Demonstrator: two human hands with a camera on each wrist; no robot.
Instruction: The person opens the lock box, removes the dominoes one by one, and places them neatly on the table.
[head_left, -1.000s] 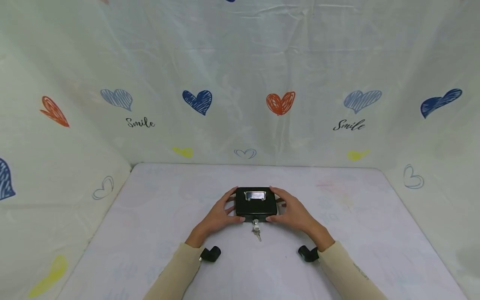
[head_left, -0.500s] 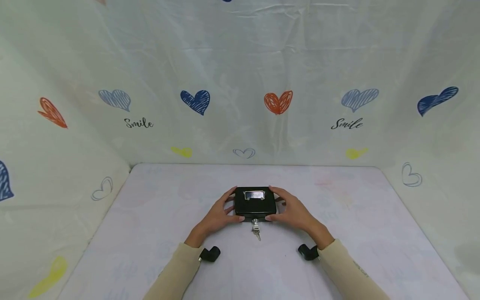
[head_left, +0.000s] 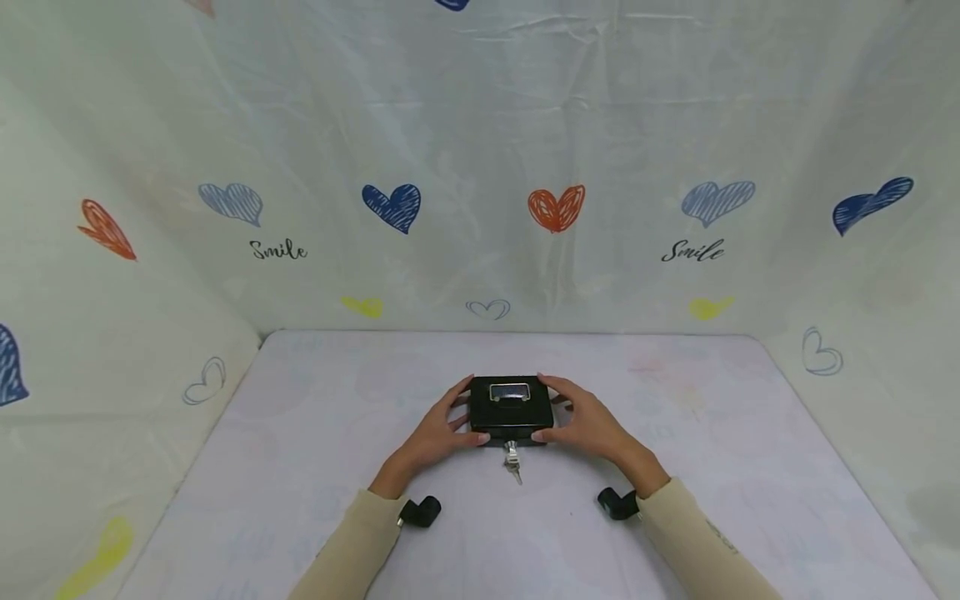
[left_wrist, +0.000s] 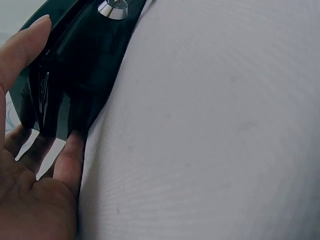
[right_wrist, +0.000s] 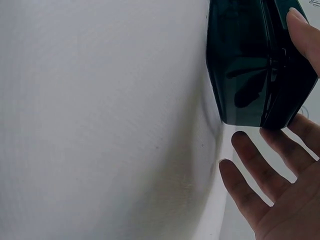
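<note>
A black metal cash box (head_left: 512, 414) with a silver handle (head_left: 510, 392) on its lid sits on the table, lid down. Keys (head_left: 513, 468) hang from the round silver lock (left_wrist: 114, 9) at its front. My left hand (head_left: 435, 429) grips the left side, thumb at the front and fingers spread along the side. On the right side my right hand (head_left: 588, 425) holds it the same way. In the right wrist view that thumb lies over the lid's front edge, two fingers reach the side, and the lower fingers stand a little apart from it.
The white-covered table (head_left: 337, 375) ends at a pale curtain (head_left: 480, 125) printed with hearts and "Smile". Small black wrist cameras (head_left: 420, 511) stick out from the beige sleeves (head_left: 352, 546).
</note>
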